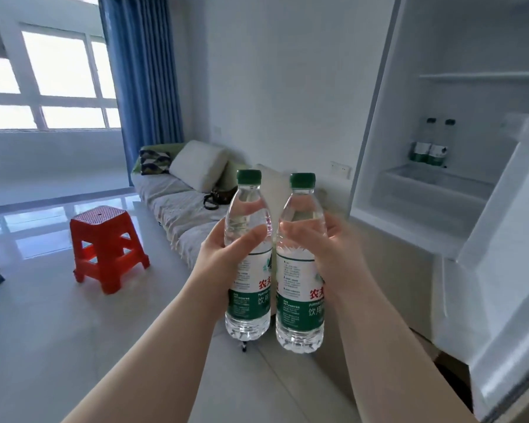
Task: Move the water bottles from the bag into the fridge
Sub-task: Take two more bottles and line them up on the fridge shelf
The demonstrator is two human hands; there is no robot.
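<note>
**Both hands full, fridge open at two o'clock**

The left hand is wrapped round the waist of a clear plastic water bottle with a green screw cap and green-and-white label, thumb across the front. The right hand grips a second, matching clear plastic bottle the same way. Both are upright, side by side and very nearly touching, held out over the pale tiled floor. At two o'clock from them stands the white fridge, its door swung wide. Two more green-capped bottles stand close together on a middle shelf (so part of the job looks done). The bag itself I can't pick out for certain. I'd call this the carrying step. Next the pair wants swinging right and up to that shelf and setting down upright beside the two there, perhaps one hand at a time. A red plastic stool sits off at nine o'clock.
</note>
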